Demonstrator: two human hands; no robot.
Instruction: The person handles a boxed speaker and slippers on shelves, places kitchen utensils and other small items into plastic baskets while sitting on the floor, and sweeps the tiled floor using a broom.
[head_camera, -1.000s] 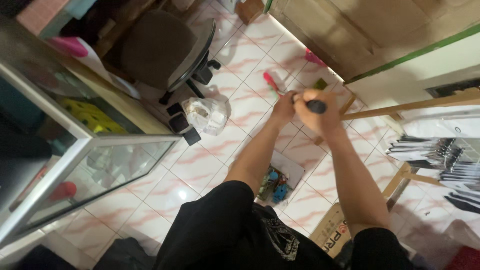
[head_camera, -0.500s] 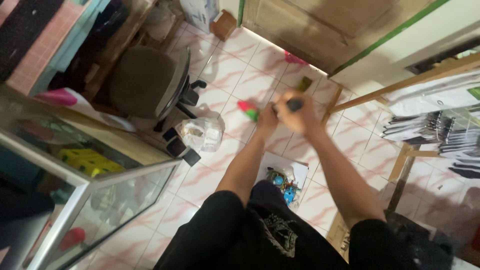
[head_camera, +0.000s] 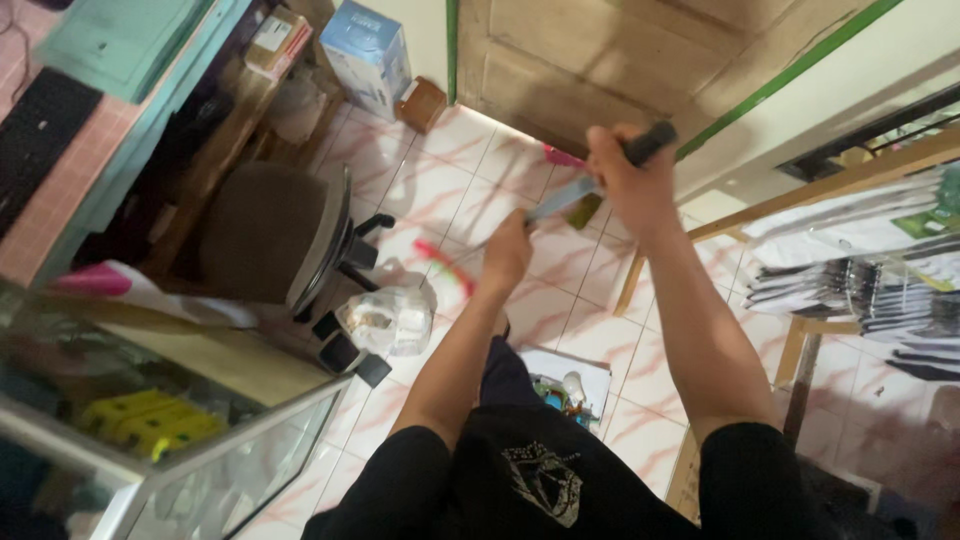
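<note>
My right hand (head_camera: 622, 175) is closed around the black handle of a knife (head_camera: 560, 202). Its grey blade slants down to the left toward my left hand. My left hand (head_camera: 508, 250) is lower and pinches a thin red and green stick-like object (head_camera: 443, 268) that juts out to the left. The blade tip ends just above the left hand; whether it touches is unclear. Both forearms reach out over a white tiled floor with pink streaks (head_camera: 440, 190). I wear a black shirt and dark trousers.
A brown office chair (head_camera: 268, 235) stands on the left, with a knotted clear plastic bag (head_camera: 386, 320) by its base. A glass display case (head_camera: 150, 450) fills the lower left. An open box of small items (head_camera: 566, 386) lies by my legs. Wooden door (head_camera: 600, 60) ahead, rack of packaged goods (head_camera: 860, 275) on the right.
My hands were together and have come apart: the right hand rose with the knife, its blade now showing, and the left hand dropped lower. The view tilted toward the door.
</note>
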